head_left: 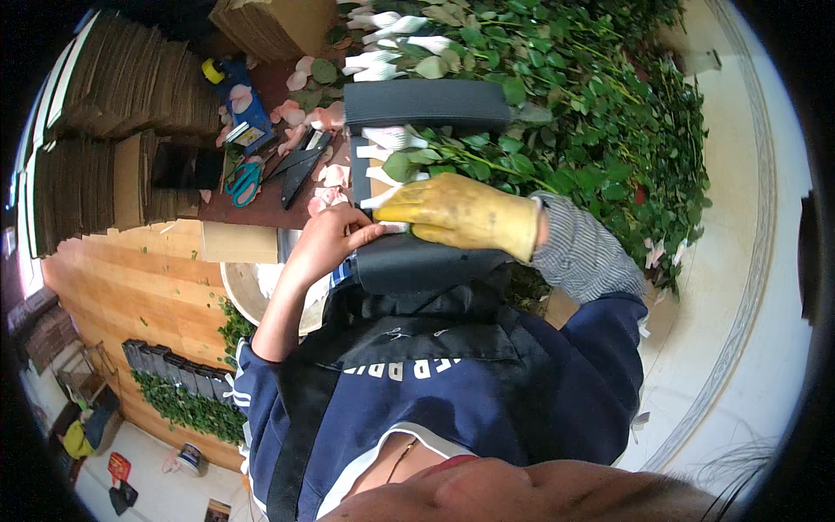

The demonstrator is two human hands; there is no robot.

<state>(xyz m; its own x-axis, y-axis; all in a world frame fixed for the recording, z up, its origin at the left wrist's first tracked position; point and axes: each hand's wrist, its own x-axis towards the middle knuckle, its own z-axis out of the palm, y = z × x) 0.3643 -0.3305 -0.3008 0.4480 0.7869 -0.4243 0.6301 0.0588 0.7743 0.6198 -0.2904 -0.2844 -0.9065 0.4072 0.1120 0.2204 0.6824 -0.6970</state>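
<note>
My left hand (335,241) is bare, its thumb and fingers pinched at a white mesh-sleeved flower head (396,228). My right hand (461,213) wears a yellow rubber glove; its fingers are pressed together and curl down around that same sleeve, hiding most of it. Just beyond lie more white-sleeved roses (391,137) with leafy green stems running to the right. A dark ribbed pad (426,104) lies across the stems, and a black padded surface (426,263) sits under my hands.
Pink petals (330,176) litter the brown tabletop (252,209) beside teal-handled scissors (243,181), a black stapler-like tool (304,165) and a blue tape dispenser (248,113). Cardboard stacks (122,78) rise at left. A pale round tub (239,287) stands below. Leafy stems (591,113) fill the far right.
</note>
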